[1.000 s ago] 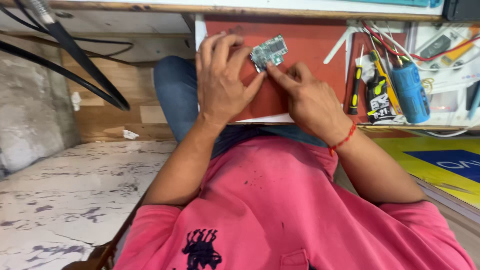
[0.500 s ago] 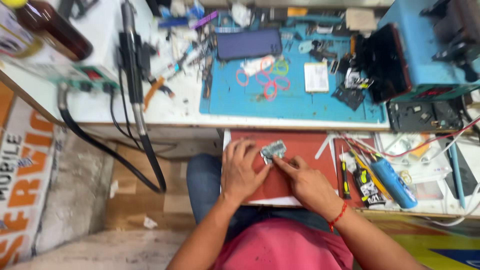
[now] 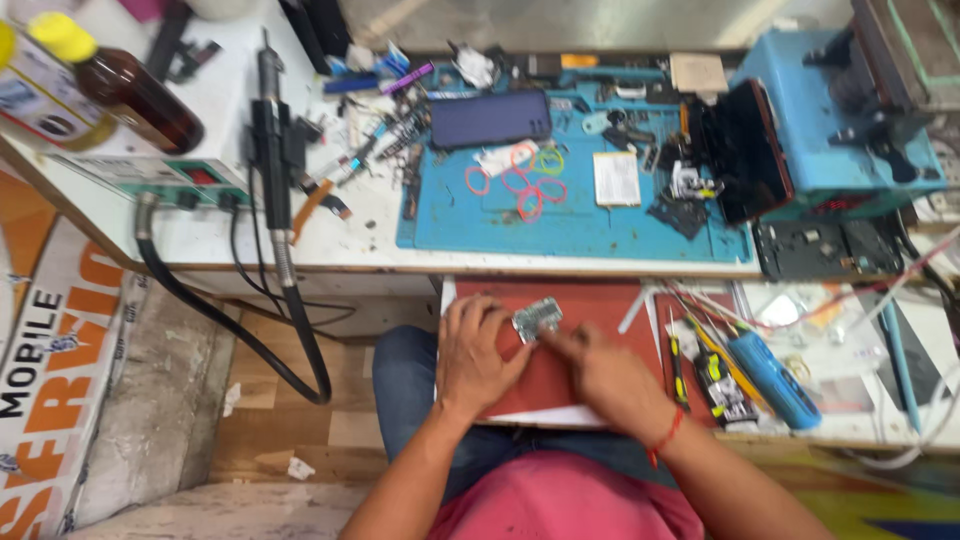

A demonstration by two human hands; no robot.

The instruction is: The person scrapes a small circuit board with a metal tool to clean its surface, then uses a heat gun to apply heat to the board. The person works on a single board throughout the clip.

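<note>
Small silvery circuit board [image 3: 537, 320], roughly rectangular, uneven edges, metal shields on top; fine detail too small to tell. Lies flat on red mat [image 3: 590, 300] at near edge of desk [image 3: 230, 240]. Left hand [image 3: 478, 352] fingers spread flat, tips touching board's left side. Right hand [image 3: 605, 375] loosely curled, index finger pressing board's right edge. Blue mat [image 3: 580, 225] further back.

pink shirt [image 3: 570, 500], blue jeans [image 3: 405, 400], red wrist thread [image 3: 665, 440]
</note>
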